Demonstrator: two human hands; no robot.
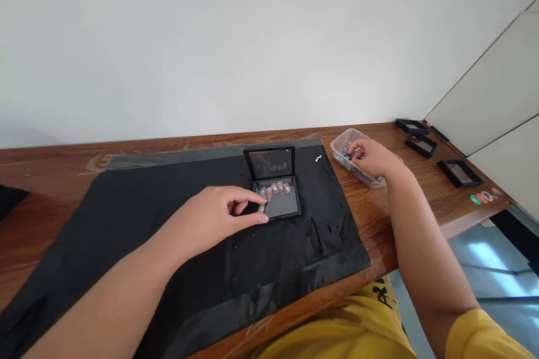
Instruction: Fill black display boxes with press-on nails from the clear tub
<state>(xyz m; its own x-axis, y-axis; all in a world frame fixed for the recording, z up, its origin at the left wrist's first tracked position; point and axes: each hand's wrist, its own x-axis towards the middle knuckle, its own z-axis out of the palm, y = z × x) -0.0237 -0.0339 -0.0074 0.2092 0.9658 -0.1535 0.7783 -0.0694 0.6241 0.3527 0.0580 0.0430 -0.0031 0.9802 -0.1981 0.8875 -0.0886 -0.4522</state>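
A small black hinged case (275, 182) stands open on a black mat (181, 247), its lid upright. Several coloured press-on nails lie in a row (278, 188) inside its base. My left hand (219, 216) rests on the mat and touches the case's left edge with thumb and fingertips. My right hand (373, 158) reaches into a clear plastic tub (343, 148) at the mat's right; its fingers are curled inside, among small coloured pieces. Whether they hold one is hidden.
The mat covers most of a wooden table (50, 168) against a white wall. Three black frame cases (458, 172) lie at the far right corner, with small coloured stickers (484, 197) near the edge. A dark object (8, 199) sits at the left.
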